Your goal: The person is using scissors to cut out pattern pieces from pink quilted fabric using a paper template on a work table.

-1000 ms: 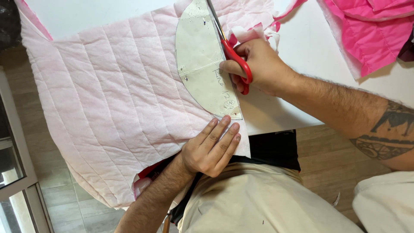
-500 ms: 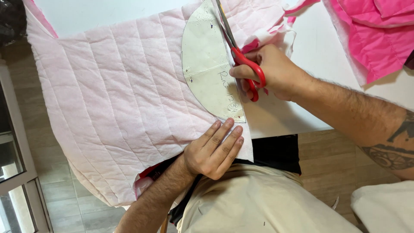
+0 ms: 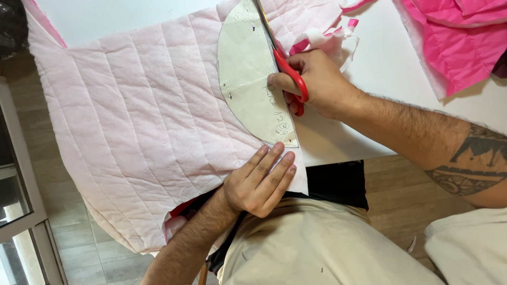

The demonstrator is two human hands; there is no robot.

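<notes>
the right hand (image 3: 317,84) has its fingers threaded through the red handles of the scissors (image 3: 282,60), closed around them and squeezing. compared with a second ago that hand has slid further up along the straight edge of the pattern piece (image 3: 251,79), away from the body and toward the far edge of the white table (image 3: 385,68), so the cut along that side has clearly got longer. i can't tell how wide the blades are parted, they run up out of the top of the shot.

the left hand (image 3: 259,182) hasn't really budged: flat, fingers spread a bit, pressing the quilted pale pink fabric (image 3: 137,121) down at the near edge of the table, right by the lower tip of the pattern. it grips nothing, just weighs the cloth down.

the fabric covers most of the left part of the table and droops over the near edge and the left side toward the floor. the half-moon pattern lies on top of it with its straight side toward the scissors. loose pink scraps (image 3: 330,39) sit just beyond the right hand, and a pile of bright pink fabric (image 3: 454,37) is in the far right corner, well apart from the cutting.

my read: the straight side looks mostly cut already, and the curved side still looks uncut.
</notes>
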